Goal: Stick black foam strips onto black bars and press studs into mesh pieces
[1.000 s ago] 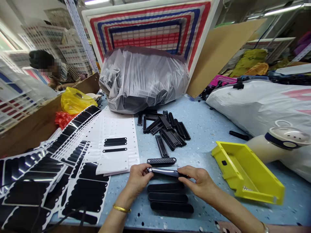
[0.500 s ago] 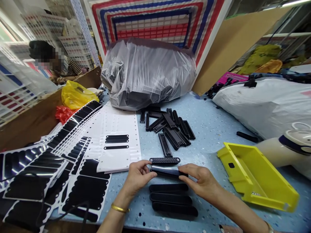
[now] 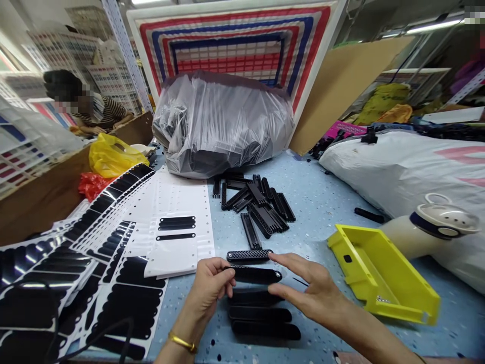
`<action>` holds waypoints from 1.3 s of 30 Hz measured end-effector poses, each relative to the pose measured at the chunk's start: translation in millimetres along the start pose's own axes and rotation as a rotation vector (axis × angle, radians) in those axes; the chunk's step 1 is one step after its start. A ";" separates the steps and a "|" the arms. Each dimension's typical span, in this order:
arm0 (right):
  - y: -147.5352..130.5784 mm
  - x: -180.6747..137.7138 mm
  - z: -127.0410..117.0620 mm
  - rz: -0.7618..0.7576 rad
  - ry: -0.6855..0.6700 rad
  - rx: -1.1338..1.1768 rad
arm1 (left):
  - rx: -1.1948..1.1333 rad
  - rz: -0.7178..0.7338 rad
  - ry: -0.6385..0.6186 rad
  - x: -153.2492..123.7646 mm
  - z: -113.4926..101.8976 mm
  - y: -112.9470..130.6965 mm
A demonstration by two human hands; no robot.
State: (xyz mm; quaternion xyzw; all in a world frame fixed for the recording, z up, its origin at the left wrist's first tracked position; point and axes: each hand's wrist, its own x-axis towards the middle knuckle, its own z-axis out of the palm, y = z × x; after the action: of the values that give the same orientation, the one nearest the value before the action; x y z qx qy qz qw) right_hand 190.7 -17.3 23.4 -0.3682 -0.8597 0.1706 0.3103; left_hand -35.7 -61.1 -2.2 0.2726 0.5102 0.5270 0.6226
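Note:
My left hand (image 3: pixel 212 283) pinches the left end of a long black plastic piece with rounded ends (image 3: pixel 253 275). A small bright spot shows at that piece's right end. My right hand (image 3: pixel 312 285) is open by this end, thumb and fingers apart. A thin dark sliver (image 3: pixel 300 280) shows beside its palm; whether the hand touches it is unclear. Just beyond the held piece lies a black piece with a honeycomb face (image 3: pixel 248 256). Closer to me, three smooth black pieces (image 3: pixel 261 314) lie in a row, the farthest partly behind my right thumb.
Several loose black pieces (image 3: pixel 261 202) are heaped farther back, before a plastic-wrapped bundle (image 3: pixel 227 126). White sheets with black strips (image 3: pixel 176 258) cover the left side. On the right are a yellow bin (image 3: pixel 394 273) and a white bottle (image 3: pixel 401 232). A co-worker (image 3: pixel 102 108) sits far left.
My right hand has let go of the held piece's right end and opened. The piece has turned, showing a dark face instead of a shiny one. The view has shifted slightly right.

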 end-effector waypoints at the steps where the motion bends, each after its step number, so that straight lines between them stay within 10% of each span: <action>1: -2.6 3.2 1.6 -0.070 0.019 -0.032 | -0.008 -0.006 -0.005 -1.0 0.4 0.7; 19: -9.0 8.5 30.3 -0.264 -0.052 -0.189 | 0.133 0.080 0.031 1.4 -11.8 -7.5; 23: 4.9 5.8 29.5 -0.239 -0.080 -0.208 | 0.207 0.142 0.158 12.4 -25.7 -16.0; 39: 23.5 5.7 46.1 -0.079 -0.357 -0.277 | 0.201 -0.010 0.016 18.7 -19.2 -32.1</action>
State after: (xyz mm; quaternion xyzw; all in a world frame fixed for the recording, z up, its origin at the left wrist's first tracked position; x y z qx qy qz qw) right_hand 169.7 -0.4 -21.1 -0.3375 -0.9299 0.1011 0.1060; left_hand -42.7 -57.0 -43.2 0.3271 0.5667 0.4723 0.5906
